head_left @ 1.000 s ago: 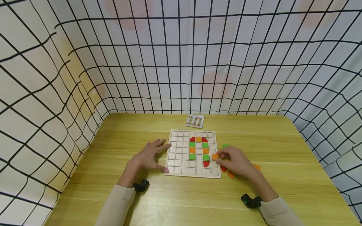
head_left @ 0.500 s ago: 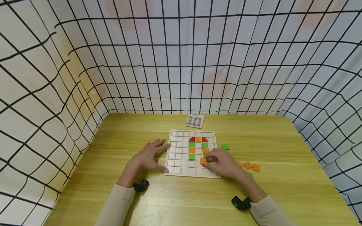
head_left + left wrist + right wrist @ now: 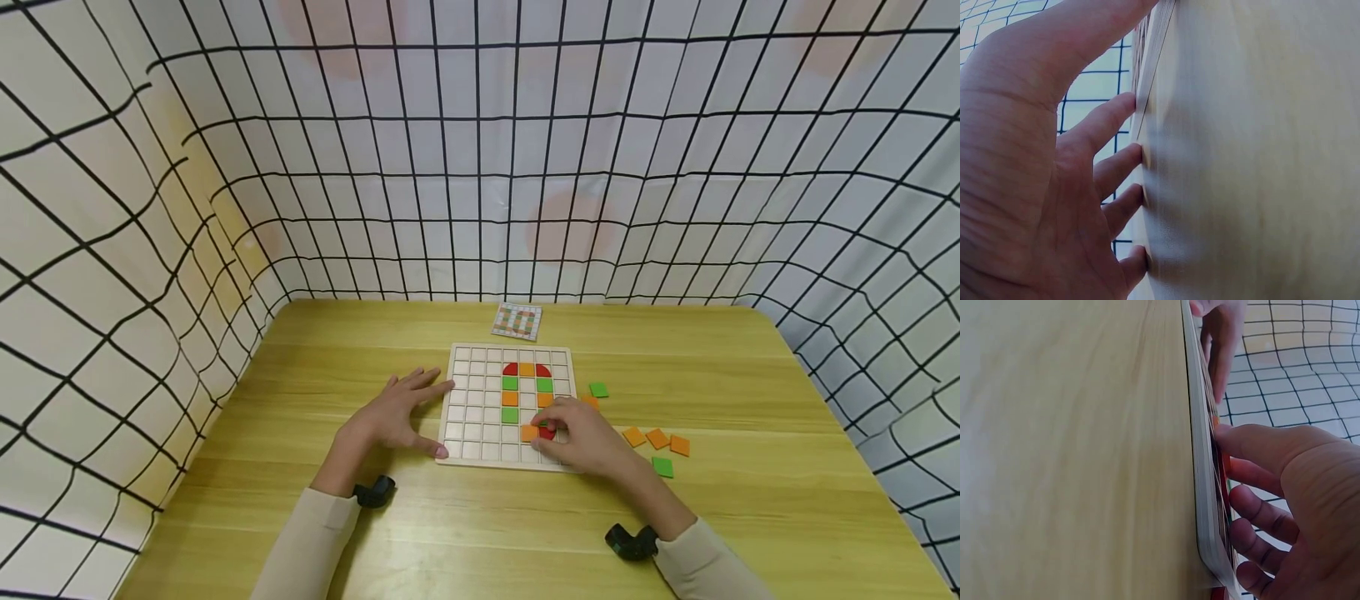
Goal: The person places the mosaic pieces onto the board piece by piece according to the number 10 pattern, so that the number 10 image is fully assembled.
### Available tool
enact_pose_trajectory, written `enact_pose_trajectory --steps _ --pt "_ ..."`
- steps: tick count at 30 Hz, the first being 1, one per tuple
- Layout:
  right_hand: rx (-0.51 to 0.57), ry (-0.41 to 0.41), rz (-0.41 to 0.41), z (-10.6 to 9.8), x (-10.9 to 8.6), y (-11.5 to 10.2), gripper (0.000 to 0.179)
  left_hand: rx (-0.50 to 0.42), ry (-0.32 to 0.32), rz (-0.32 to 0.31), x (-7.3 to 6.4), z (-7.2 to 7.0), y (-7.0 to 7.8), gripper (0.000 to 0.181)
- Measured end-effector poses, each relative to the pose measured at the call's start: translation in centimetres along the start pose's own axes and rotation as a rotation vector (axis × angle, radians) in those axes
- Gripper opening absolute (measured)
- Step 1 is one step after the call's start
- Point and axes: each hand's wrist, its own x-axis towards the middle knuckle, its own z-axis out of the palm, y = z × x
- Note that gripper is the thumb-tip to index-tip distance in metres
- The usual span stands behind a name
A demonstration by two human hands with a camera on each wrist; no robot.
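Note:
A light wooden grid board point(image 3: 468, 429) lies on the table with red, orange and green tiles in an arch shape. My left hand point(image 3: 390, 415) is spread at its left edge, thumb and index finger touching the rim; in the left wrist view the other fingertips rest on the tabletop. Between thumb and index finger, my right hand point(image 3: 588, 437) pinches an orange square tile point(image 3: 528, 433) at the board's lower part. That tile sits directly left of a red rounded tile point(image 3: 547, 433). The right fingers partly hide the green tile above it.
Right of the board lie loose tiles: a green square point(image 3: 597, 389), several orange squares point(image 3: 657, 438) and another green square point(image 3: 662, 467). A small pattern card point(image 3: 517, 321) lies behind the board. Black-lined netting point(image 3: 495, 167) walls the table's back and sides.
My right hand has carried the orange tile leftward from the board's right edge, past the red rounded tile, and down to the cell beside it. My left hand has stayed put.

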Motion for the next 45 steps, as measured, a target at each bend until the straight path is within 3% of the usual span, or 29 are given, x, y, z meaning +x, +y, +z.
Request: enact_pose_trajectory --steps 23,36,45 --pt "0.033 0.004 0.027 -0.3 -0.1 0.2 0.025 -0.010 0.014 0.013 -0.1 -0.2 0.2 0.112" --pt "0.067 0.041 0.148 -2.5 -1.5 2.5 0.020 -0.004 0.012 0.013 -0.1 -0.1 0.1 0.113" --pt "0.035 0.074 0.134 -3.9 -3.2 4.2 0.011 -0.008 0.015 0.013 -0.1 -0.1 0.1 0.113"
